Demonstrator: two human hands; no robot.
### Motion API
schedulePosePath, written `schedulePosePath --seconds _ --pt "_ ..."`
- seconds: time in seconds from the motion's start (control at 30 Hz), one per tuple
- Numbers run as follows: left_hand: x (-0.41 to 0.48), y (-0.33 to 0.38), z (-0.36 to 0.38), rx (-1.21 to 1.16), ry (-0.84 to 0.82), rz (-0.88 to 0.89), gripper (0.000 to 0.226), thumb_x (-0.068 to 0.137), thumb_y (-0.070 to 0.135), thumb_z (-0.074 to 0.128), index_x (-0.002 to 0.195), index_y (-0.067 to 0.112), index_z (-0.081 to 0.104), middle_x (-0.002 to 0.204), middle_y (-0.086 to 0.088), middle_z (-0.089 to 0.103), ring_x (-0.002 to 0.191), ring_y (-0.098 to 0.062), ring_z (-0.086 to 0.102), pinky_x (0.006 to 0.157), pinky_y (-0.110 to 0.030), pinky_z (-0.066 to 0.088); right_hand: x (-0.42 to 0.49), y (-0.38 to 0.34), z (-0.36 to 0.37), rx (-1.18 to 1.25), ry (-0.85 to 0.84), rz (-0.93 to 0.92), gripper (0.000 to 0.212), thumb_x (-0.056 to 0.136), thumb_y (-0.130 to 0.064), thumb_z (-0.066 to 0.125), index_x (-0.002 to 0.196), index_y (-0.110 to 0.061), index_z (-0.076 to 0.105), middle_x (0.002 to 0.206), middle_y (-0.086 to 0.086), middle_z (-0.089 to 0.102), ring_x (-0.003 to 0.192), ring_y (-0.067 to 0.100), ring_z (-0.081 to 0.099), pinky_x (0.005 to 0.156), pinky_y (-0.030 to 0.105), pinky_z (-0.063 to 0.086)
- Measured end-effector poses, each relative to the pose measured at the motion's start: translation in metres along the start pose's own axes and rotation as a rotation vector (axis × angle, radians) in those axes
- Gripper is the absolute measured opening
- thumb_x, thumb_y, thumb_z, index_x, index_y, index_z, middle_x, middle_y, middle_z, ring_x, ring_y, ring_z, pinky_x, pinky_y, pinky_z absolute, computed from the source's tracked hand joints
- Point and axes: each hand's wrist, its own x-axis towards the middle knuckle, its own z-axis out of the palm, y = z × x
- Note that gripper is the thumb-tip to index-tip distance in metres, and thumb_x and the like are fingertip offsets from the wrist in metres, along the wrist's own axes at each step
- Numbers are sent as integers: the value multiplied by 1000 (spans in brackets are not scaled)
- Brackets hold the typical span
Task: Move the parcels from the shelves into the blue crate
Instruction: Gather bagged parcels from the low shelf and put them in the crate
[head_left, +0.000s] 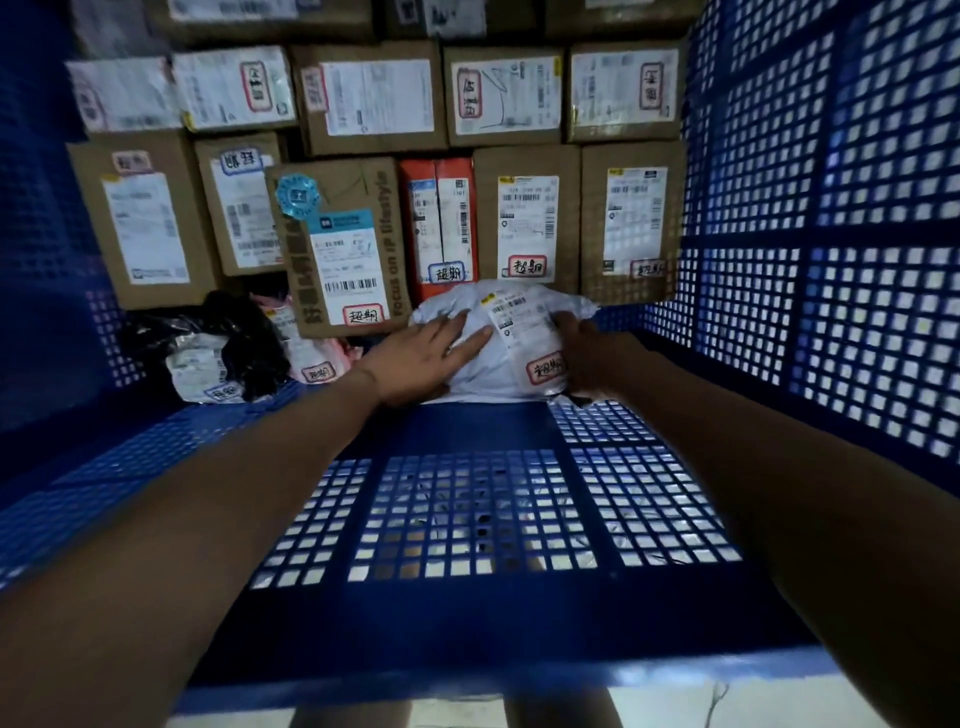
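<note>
Head view is the only one I have, looking down into the blue crate (519, 613) with both of my arms reaching to its far end. A white bag (506, 338) sits there — a soft poly mailer, puffed and wrinkled, with a shipping label across its top and a red-bordered sticker near its front edge. It rests on the crate floor right against the stacked boxes (527, 218) behind it, so it looks already inside the crate, or at the point of being set down; I cannot tell which.

My left hand (421, 353) lies flat on the bag's left side, fingers stretched out and slightly spread, pressing rather than pinching. My right hand (587, 353) cups the right edge, fingers curled around the bag's side; the tips are hidden behind the plastic, so I cannot tell how firmly they close.

I judge the bag light and yielding — it dents under the palm, and the film is likely slick, so a flat press alone could slide. The better hold is at the two sides, gathering some slack plastic, or from underneath. Nothing about it looks fragile, though the contents are not visible.

To the left lie more soft parcels: a black bag (244, 332) and a pink bag (311, 358) below a tilted carton (337, 244).
</note>
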Motion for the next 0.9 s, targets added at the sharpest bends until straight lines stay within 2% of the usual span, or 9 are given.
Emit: schedulePosePath --seconds 0.1,0.17,0.27,0.33,0.47,0.6,0.67,0.83,0.9 --pt "11 -2 19 -40 -75 -35 73 103 22 40 153 24 -12 159 -28 1 144 -45 18 101 -52 42 10 0 5 -108 69 -21 92 80 -35 74 145 -11 14 135 19 51 109 39 62 88 46 48" --pt "19 -4 28 -111 -125 -73 69 103 21 37 154 29 -10 161 -22 -3 145 -43 15 105 -50 38 20 -2 10 -136 80 -14 81 83 -35 70 143 -12 21 134 17 54 109 38 62 89 46 47" --pt "33 -12 43 -157 -80 -56 69 99 14 48 155 22 9 157 -27 16 135 -47 35 100 -49 43 39 1 20 -76 76 11 70 85 -29 68 140 -17 27 134 17 56 110 38 62 90 46 48" --pt "44 -19 49 -125 -73 -65 69 98 20 52 155 21 12 155 -25 23 131 -45 40 100 -47 44 49 7 25 -32 83 20 65 87 -27 65 139 -18 28 131 16 57 107 38 63 89 47 51" --pt "54 -13 51 -146 -165 -152 72 101 25 47 155 25 0 159 -20 10 140 -43 20 111 -50 30 54 14 28 -104 76 39 84 79 -30 75 142 -15 22 130 15 55 106 37 63 82 48 50" --pt "42 -3 47 -253 -167 -216 77 99 17 49 155 25 -4 161 -17 3 145 -42 11 109 -54 34 45 14 35 -100 151 66 79 85 -34 67 142 -6 20 137 20 47 108 41 61 82 49 49" --pt "31 -3 35 -313 -194 -258 76 101 24 47 155 26 -6 162 -13 0 147 -38 9 111 -54 31 34 14 35 -60 158 70 77 88 -37 64 143 -6 20 138 20 45 108 42 61 83 49 50" --pt "-21 -7 -5 -257 -220 -298 69 101 32 45 155 17 5 155 -16 24 137 -37 34 106 -47 38 -7 8 18 56 94 93 75 90 -44 56 148 -20 16 139 15 46 111 38 61 87 47 51" --pt "-52 -11 -24 -249 -196 -346 67 98 28 50 154 17 15 151 -16 31 132 -37 39 100 -45 43 -33 -1 8 -15 50 62 73 91 -40 52 150 -24 13 141 16 44 109 37 62 85 44 52"
